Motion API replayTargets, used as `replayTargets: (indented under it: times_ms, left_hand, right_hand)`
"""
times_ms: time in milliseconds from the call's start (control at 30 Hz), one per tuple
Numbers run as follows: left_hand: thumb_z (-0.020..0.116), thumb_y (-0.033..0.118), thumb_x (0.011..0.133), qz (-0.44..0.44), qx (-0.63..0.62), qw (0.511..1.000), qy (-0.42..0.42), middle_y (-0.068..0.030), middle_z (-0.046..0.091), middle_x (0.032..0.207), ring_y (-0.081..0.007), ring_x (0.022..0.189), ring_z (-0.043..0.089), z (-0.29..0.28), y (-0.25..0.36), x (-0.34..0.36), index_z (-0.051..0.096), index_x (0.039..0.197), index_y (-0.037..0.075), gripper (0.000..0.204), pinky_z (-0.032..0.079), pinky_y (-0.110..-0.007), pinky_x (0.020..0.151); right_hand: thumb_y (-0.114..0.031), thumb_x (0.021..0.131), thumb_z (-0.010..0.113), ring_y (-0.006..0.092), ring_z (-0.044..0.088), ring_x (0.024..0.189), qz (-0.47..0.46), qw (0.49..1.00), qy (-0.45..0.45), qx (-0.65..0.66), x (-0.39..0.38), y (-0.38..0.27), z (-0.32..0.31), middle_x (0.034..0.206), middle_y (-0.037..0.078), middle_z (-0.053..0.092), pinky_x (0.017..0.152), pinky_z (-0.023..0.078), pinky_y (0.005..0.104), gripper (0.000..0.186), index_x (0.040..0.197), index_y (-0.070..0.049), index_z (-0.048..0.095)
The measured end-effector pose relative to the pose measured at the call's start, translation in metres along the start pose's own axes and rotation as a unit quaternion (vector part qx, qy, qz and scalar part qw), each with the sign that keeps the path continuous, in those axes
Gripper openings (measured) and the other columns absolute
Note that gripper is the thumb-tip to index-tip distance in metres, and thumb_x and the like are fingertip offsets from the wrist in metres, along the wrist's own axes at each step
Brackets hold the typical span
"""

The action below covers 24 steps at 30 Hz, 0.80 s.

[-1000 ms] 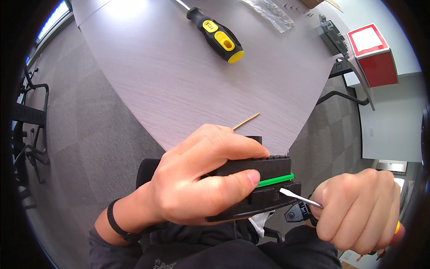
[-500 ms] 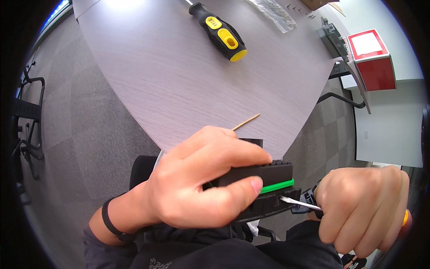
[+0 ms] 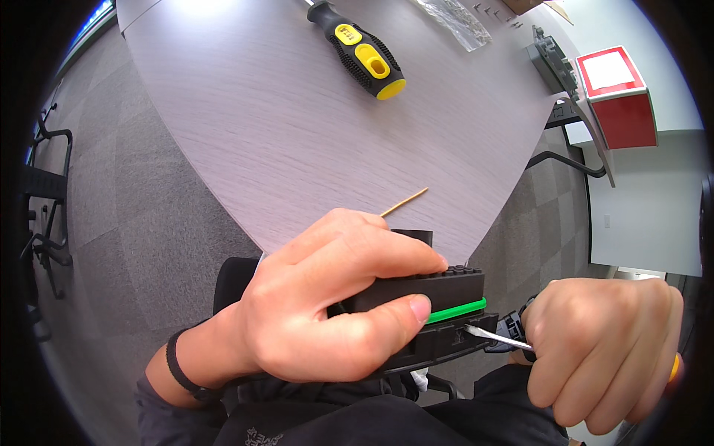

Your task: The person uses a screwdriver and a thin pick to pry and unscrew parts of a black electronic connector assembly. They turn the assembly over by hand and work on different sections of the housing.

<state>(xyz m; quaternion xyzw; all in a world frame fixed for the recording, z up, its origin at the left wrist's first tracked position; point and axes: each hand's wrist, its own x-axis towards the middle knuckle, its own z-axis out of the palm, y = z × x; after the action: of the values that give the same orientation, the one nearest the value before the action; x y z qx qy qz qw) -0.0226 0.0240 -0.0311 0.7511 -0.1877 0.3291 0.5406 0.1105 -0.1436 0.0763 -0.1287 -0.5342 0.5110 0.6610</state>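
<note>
My left hand [image 3: 312, 305] is wrapped over a black plastic device [image 3: 468, 285] with a studded top, held above my lap at the table's near edge. A bright green strip [image 3: 459, 310] runs along its side, just by my thumb tip. In a fist, my right hand [image 3: 602, 353] grips a screwdriver [image 3: 502, 338] whose flat metal blade points left. The blade's tip touches the lower black part of the device, under the green strip. Most of the screwdriver's handle is hidden in the fist; a bit of yellow shows at its far side.
On the table [image 3: 275, 126] lie a large black-and-yellow screwdriver [image 3: 364, 59], a thin wooden stick [image 3: 405, 201], a clear plastic bag [image 3: 457, 24] and several small screws [image 3: 488, 11]. A grey moulded part [image 3: 549, 63] and a red box [image 3: 628, 119] stand at the right.
The right fist has tilted slightly downward, with the blade's tip still at the device. The left hand keeps its hold. The whole view has shifted a little.
</note>
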Motion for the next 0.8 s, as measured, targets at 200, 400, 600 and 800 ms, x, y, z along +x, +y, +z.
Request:
replayTargets:
  times_ms: [200, 400, 600, 800]
  left_hand:
    - [0.075, 0.014, 0.077, 0.0, -0.007, 1.0, 0.0, -0.0211, 0.064, 0.099, -0.025, 0.072, 0.06, 0.0, -0.001, 0.001, 0.049, 0.109, 0.014, 0.041, 0.05, -0.035, 0.063]
    - [0.071, 0.011, 0.079, -0.009, -0.018, 1.0, 0.006, -0.0218, 0.064, 0.099, -0.0247, 0.071, 0.059, 0.002, 0.002, -0.001, 0.051, 0.107, 0.015, 0.035, 0.049, -0.034, 0.061]
    - [0.07, 0.009, 0.079, -0.015, -0.022, 1.0, 0.003, -0.0217, 0.065, 0.099, -0.0252, 0.071, 0.059, 0.001, 0.004, 0.001, 0.051, 0.106, 0.015, 0.033, 0.05, -0.035, 0.061]
    - [0.075, 0.014, 0.076, -0.013, -0.011, 1.0, -0.015, -0.0218, 0.064, 0.099, -0.0262, 0.073, 0.059, -0.003, 0.001, -0.001, 0.049, 0.107, 0.016, 0.04, 0.05, -0.034, 0.063]
  right_hand:
    - [0.014, 0.052, 0.051, 0.015, 0.03, 0.032, 0.023, 1.0, 0.001, -0.001, 0.006, -0.002, -0.003, 0.044, 0.013, 0.033, 0.031, 0.018, 0.0243, 0.027, 0.042, -0.001, 0.031]
    - [0.012, 0.063, 0.045, 0.0117, 0.026, 0.033, -0.02, 0.999, -0.025, -0.035, 0.01, 0.018, -0.004, 0.043, 0.009, 0.027, 0.032, 0.014, 0.0238, 0.033, 0.043, -0.006, 0.026]
    - [-0.005, 0.089, 0.029, 0.0093, 0.025, 0.033, -0.136, 0.99, 0.019, 0.012, 0.007, 0.031, -0.003, 0.043, 0.005, 0.026, 0.033, 0.013, 0.0234, 0.044, 0.046, -0.012, 0.025]
    - [-0.006, 0.089, 0.03, 0.0081, 0.025, 0.033, -0.144, 0.988, -0.056, 0.028, 0.01, 0.037, -0.011, 0.042, 0.004, 0.027, 0.032, 0.013, 0.0234, 0.044, 0.046, -0.013, 0.026]
